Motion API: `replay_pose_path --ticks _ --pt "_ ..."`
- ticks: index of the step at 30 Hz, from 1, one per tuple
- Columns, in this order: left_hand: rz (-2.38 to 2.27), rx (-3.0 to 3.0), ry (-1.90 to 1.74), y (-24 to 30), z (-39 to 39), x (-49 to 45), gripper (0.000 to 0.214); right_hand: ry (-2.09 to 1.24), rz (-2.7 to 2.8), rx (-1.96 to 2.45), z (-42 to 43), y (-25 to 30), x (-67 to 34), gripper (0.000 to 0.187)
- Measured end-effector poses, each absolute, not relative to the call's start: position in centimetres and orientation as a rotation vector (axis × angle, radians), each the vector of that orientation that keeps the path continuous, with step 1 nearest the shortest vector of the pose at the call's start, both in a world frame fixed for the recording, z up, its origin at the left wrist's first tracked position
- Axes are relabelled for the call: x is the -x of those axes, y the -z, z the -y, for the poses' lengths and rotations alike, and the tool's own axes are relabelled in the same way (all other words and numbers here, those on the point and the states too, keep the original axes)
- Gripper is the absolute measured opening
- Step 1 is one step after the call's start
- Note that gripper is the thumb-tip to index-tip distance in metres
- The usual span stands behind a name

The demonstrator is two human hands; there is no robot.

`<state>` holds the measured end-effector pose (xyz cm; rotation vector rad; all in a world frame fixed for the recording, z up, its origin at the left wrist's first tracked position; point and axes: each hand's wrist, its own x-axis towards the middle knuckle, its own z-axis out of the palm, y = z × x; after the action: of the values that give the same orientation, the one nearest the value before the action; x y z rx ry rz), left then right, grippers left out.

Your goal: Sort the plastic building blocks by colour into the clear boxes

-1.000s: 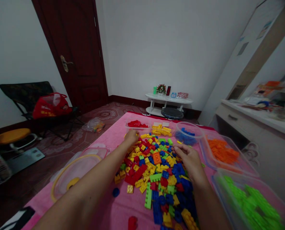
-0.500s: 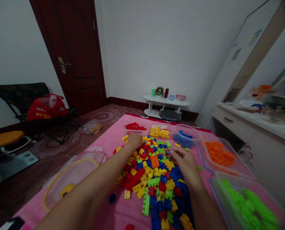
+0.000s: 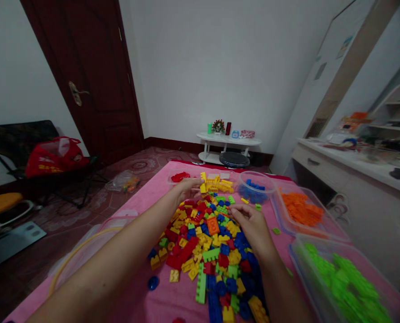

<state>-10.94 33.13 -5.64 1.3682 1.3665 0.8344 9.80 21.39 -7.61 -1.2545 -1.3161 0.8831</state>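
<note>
My left hand (image 3: 187, 188) is closed on a yellow building block (image 3: 203, 183), held upright at the fingertips beside the tub of yellow blocks (image 3: 221, 185). Below it spreads a mixed pile of red, yellow, blue and green building blocks (image 3: 203, 242). At the pile's right side, my right hand (image 3: 251, 220) has thumb and fingers drawn together low over the blocks; what is between them, if anything, is too small to make out. An orange block (image 3: 213, 225) lies on top of the pile between my hands.
Along the pink cloth's (image 3: 152, 197) far and right edges stand tubs of red (image 3: 180, 177), blue (image 3: 253, 190), orange (image 3: 302, 210) and green blocks (image 3: 346, 282). A yellow-rimmed lid (image 3: 85, 246) lies at left under my forearm. A white cabinet (image 3: 354, 188) stands to the right.
My left hand has come up from the pile's far left and moved right, now with a yellow block in its fingers. The right hand stays by the pile. The view has shifted slightly.
</note>
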Motion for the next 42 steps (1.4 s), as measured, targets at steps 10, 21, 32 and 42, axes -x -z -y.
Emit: replay_pose_path --ticks 10,21,32,42 --pt "-1.367 -1.215 -0.888 3.2 -38.7 5.3 0.025 -0.875 1.224 1.287 -21.0 6.3 -10.4 0.027" --pt "-1.34 -1.521 -0.94 4.3 -33.5 10.6 0.038 -0.852 1.241 1.279 -21.5 7.5 -10.8 0.024" --pt "-1.717 -2.337 -0.247 9.2 -22.1 17.1 0.064 -0.876 1.28 1.285 -21.3 7.5 -10.1 0.025" --pt "-1.736 -2.412 -0.371 8.8 -21.2 17.3 0.021 -0.907 1.27 1.299 -21.4 7.7 -9.9 0.028"
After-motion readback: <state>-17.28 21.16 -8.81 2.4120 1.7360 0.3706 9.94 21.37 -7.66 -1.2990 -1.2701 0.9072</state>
